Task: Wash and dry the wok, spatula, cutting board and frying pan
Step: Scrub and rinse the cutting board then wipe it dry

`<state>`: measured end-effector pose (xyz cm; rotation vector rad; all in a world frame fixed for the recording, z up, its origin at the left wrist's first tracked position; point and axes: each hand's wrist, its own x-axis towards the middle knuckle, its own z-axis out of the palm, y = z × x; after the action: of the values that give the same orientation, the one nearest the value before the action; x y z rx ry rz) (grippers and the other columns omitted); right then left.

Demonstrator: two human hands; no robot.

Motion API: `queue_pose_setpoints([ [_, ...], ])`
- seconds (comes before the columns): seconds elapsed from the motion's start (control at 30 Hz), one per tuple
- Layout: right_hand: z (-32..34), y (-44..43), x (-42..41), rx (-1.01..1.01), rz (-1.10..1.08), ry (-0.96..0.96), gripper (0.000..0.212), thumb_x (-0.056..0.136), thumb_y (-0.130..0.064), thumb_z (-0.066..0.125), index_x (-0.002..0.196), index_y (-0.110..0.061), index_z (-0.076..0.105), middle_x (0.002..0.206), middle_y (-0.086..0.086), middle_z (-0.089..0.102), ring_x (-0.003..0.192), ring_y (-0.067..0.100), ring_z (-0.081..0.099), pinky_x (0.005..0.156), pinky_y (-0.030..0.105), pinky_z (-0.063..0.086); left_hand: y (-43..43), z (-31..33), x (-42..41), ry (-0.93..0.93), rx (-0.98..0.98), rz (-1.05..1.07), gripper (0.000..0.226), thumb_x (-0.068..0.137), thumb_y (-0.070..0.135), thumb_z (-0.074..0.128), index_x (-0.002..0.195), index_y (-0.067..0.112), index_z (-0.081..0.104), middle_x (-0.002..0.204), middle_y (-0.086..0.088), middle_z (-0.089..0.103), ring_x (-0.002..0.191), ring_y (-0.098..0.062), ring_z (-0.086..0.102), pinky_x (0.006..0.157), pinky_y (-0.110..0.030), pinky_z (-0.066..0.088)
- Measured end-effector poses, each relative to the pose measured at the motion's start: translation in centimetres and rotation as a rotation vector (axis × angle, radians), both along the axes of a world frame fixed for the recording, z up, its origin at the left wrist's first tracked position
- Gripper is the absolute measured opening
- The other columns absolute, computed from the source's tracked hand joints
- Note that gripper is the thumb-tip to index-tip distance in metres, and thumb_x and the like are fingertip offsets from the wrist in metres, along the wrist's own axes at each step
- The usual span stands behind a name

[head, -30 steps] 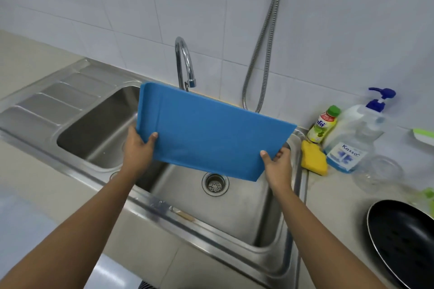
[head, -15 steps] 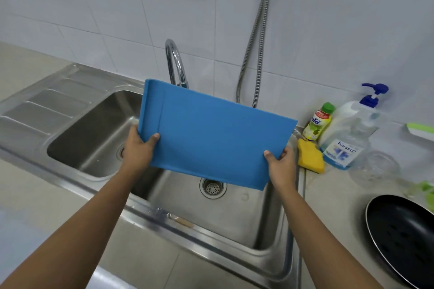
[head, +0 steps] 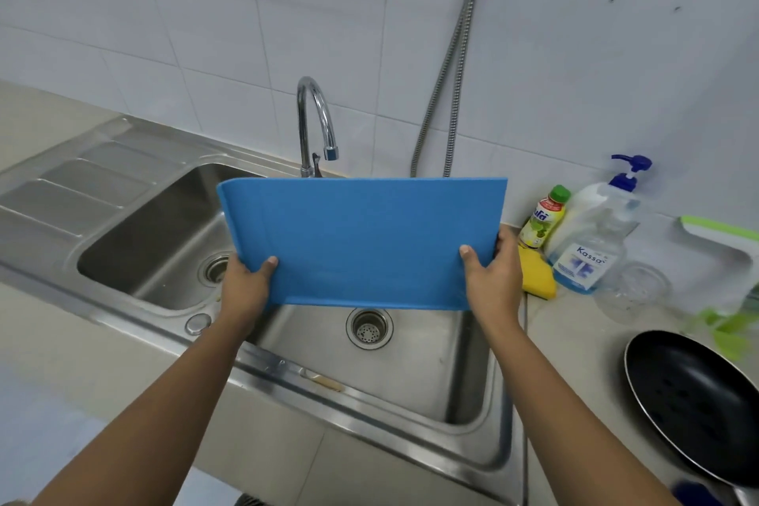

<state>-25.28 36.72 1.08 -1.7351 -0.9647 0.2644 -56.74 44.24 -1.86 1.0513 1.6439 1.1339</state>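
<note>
the blue cutting board (head: 361, 238) is held up above the sink (head: 410, 378), gripped at its lower left corner by the left hand (head: 246, 288) and at its right edge by the right hand (head: 491, 283), thumbs on its near face; the frying pan (head: 694, 403) is seen right of the sink

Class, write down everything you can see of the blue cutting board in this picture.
The cutting board is a thin blue rectangle, plastic by its look, with a faint groove near its left edge. It is held in the air over the sink, in front of the tap, long side level, face toward the camera. The left hand grips its lower left corner, the right hand its lower right edge, thumbs on the front.
</note>
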Motion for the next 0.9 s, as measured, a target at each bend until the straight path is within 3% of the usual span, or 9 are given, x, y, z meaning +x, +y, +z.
queue_pose_setpoints([
  [0.2,0.8,-2.3,-0.9,-0.015,-0.009,0.115,0.035,0.088,-0.023,0.069,0.111,-0.035,0.045,0.112,-0.008,0.060,0.100,0.011,0.060,0.083,0.033,0.052,-0.4,2.4,-0.8,0.060,0.141,-0.057,0.045,0.093,0.018,0.064,0.133,0.008,0.045,0.119,0.000,0.056,0.102,-0.019,0.055,0.091,-0.037,0.046],
  [0.33,1.6,-3.8,-1.5,-0.063,-0.043,0.155,0.028,0.091,-0.022,0.065,0.113,-0.029,0.050,0.109,-0.012,0.061,0.092,0.004,0.060,0.069,0.019,0.043,0.0,3.5,-1.6,0.139,0.168,-0.117,0.041,0.090,0.023,0.067,0.126,0.011,0.052,0.121,-0.006,0.062,0.105,-0.027,0.061,0.093,-0.046,0.050],
  [0.5,0.2,-6.9,-0.7,-0.223,-0.160,0.200,0.023,0.089,-0.026,0.063,0.111,-0.022,0.062,0.109,-0.002,0.065,0.093,0.019,0.064,0.078,0.033,0.049,-0.3,3.6,-1.4,0.296,0.060,-0.313,0.034,0.087,0.035,0.068,0.110,0.014,0.056,0.106,-0.004,0.061,0.094,-0.028,0.059,0.080,-0.040,0.046],
  [0.63,-1.5,-11.0,-0.3,-0.494,-0.334,0.295,0.028,0.088,-0.031,0.064,0.109,-0.012,0.059,0.119,0.006,0.043,0.094,0.031,0.060,0.089,0.045,0.052,0.0,1.1,-0.1,0.238,-0.134,-0.500,0.041,0.080,0.038,0.073,0.107,0.010,0.060,0.104,-0.011,0.069,0.088,-0.032,0.067,0.082,-0.050,0.055],
  [0.8,-4.2,-16.8,1.4,-0.603,-0.471,0.404,0.037,0.077,-0.036,0.064,0.108,-0.015,0.063,0.122,0.010,0.056,0.095,0.030,0.063,0.086,0.045,0.055,-2.4,-2.4,3.5,0.163,-0.306,-0.633,0.033,0.083,0.021,0.074,0.108,0.005,0.060,0.103,-0.013,0.068,0.087,-0.033,0.067,0.082,-0.046,0.056],
  [0.9,-4.7,-20.3,1.7,-0.729,-0.529,0.354,0.037,0.085,-0.037,0.061,0.115,-0.015,0.062,0.123,0.009,0.054,0.115,0.033,0.050,0.086,0.038,0.047,-4.3,-4.0,5.4,0.194,-0.333,-0.681,0.038,0.081,0.024,0.075,0.110,0.005,0.060,0.104,-0.014,0.068,0.088,-0.033,0.067,0.081,-0.045,0.056],
])
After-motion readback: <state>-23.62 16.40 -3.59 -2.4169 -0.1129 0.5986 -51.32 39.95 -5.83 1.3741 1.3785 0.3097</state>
